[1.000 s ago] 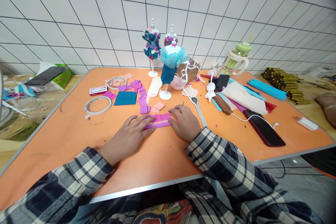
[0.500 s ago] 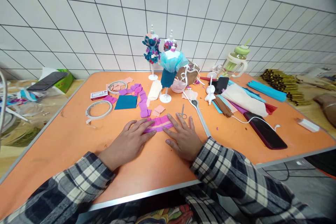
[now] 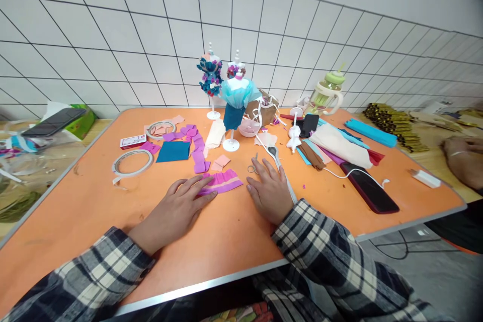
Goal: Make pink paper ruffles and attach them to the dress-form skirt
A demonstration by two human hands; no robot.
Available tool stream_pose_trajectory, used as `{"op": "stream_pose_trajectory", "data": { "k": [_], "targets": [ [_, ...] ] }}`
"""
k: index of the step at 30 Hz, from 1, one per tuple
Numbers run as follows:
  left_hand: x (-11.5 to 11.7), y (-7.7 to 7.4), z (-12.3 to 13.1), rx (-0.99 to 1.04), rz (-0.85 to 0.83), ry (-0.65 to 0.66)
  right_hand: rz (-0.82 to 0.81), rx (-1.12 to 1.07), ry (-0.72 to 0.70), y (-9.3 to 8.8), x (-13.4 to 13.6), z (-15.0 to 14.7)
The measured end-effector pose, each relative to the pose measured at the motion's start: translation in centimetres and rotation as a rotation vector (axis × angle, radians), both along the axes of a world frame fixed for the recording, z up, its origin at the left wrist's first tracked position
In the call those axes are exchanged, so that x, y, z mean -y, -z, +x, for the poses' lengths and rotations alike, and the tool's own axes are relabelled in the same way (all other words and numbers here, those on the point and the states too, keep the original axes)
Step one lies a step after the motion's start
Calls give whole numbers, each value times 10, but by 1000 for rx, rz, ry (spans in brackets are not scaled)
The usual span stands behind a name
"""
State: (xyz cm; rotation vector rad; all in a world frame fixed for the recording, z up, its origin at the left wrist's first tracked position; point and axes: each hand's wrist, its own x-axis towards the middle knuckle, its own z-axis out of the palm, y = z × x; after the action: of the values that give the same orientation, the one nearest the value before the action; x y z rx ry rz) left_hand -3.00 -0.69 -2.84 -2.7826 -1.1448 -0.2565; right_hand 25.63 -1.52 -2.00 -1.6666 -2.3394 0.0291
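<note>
Left Hand Rests on Layered Paper Strip; Right Hand Lies Beside the Scissors

In the head view, the left hand [image 3: 173, 211] lies palm down on the orange worktop [image 3: 211, 241], its fingers over the left end of a pink and purple paper strip [image 3: 226, 182]. The hand is loose and grips nothing. The strip lies near the middle of the worktop, between the two hands; its right end is uncovered, with a narrow peach band between the pink and the purple. The right hand [image 3: 269, 188] is spread palm down, apart from the strip and holding nothing. Its fingertips are right by the small scissors [image 3: 256, 161]; whether they touch, I cannot tell.

Just beyond the strip are peach paper pieces [image 3: 220, 162] and a winding purple strip [image 3: 198, 146]. Farther left lie a dark blue square [image 3: 173, 151], a tape roll [image 3: 133, 174] and a small box [image 3: 133, 141]. A dress stand [image 3: 233, 115] in light and dark blue stands upright behind the peach pieces, near a pink bowl [image 3: 249, 128]. To the right, a phone [image 3: 372, 188] lies flat, and a bottle [image 3: 326, 93] with a green lid stands toward the back.
</note>
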Motion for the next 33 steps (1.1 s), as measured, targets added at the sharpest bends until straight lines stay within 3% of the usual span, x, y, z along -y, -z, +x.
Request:
{"op": "stream_pose_trajectory", "data": {
  "k": [4, 6, 14, 28, 33],
  "targets": [
    [0, 1, 0, 3, -6, -7, 51, 21, -362, 1, 6, -17],
    [0, 0, -1, 29, -16, -14, 26, 29, -461, 3, 8, -26],
    [3, -2, -5, 68, -58, -74, -35, -7, -355, 4, 9, -31],
    [13, 5, -39, 11, 19, -181, -64, -27, -337, 3, 10, -33],
    [18, 2, -49, 81, 66, -211, -30, -114, -321, 5, 10, -28]
  ]
}}
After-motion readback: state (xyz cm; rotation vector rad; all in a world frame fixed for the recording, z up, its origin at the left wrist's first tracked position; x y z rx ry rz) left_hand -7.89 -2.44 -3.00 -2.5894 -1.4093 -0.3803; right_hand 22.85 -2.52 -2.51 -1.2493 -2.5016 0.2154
